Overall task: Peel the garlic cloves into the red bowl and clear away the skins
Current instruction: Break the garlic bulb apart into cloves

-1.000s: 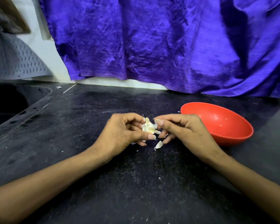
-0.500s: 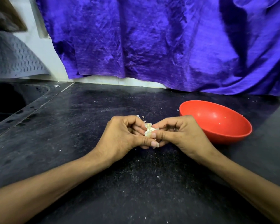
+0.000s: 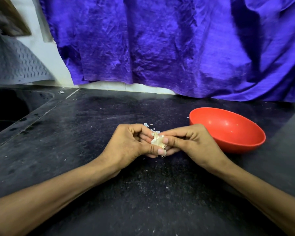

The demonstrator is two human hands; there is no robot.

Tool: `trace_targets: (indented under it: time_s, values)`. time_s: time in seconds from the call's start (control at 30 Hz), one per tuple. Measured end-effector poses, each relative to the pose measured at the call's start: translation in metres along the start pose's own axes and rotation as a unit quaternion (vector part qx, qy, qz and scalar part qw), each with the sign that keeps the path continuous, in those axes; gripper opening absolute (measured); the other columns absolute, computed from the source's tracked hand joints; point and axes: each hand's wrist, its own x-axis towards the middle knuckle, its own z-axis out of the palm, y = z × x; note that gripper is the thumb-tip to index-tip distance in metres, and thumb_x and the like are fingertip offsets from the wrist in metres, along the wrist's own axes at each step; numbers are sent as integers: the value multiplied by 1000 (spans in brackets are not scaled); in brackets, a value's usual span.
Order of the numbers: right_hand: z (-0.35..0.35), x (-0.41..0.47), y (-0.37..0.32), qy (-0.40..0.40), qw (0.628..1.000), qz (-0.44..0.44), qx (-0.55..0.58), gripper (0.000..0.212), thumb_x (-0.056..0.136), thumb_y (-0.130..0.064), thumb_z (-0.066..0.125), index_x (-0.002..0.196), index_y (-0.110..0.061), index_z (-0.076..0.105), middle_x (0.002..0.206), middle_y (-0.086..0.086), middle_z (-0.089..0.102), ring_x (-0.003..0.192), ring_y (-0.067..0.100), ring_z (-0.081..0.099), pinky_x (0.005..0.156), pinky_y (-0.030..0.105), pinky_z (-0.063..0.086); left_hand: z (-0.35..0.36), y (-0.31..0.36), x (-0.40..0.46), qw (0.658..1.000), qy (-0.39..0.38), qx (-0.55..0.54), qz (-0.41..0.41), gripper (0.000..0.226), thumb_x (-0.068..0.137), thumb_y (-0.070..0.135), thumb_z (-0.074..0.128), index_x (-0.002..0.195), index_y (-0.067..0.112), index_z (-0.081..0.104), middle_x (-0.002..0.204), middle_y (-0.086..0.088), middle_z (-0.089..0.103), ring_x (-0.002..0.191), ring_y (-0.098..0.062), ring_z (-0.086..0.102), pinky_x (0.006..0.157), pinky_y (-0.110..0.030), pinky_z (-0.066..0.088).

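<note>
A small pale clump of garlic (image 3: 156, 140) with papery skin sits between both hands over the dark counter. My left hand (image 3: 131, 143) curls round it from the left, thumb stretched underneath. From the right, my right hand (image 3: 189, 142) pinches the garlic with thumb and fingertips. The red bowl (image 3: 228, 130) stands just right of my right hand and looks empty. A few skin flakes (image 3: 147, 125) lie on the counter just behind my fingers.
The black stone counter (image 3: 92, 150) is dusted with tiny white specks. A sink basin (image 3: 10, 108) is sunk in at the far left. Purple cloth (image 3: 160, 48) hangs down the back wall to the counter.
My hands have come together around the garlic. The loose skin piece that lay below my fingers a second ago is hidden now. The view has shifted slightly.
</note>
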Motion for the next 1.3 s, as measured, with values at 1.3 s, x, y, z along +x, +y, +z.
trace_targets:
  time_s: [1.3]
  values:
    - [6, -4, -2, 39, 998, -15, 42, 23, 68, 1, 69, 90, 9, 71, 70, 29, 67, 48, 18, 64, 48, 21, 54, -1, 6, -3, 998, -43, -49, -8, 31, 45, -6, 79, 69, 2, 61, 69, -16, 69, 57, -19, 67, 55, -30, 58]
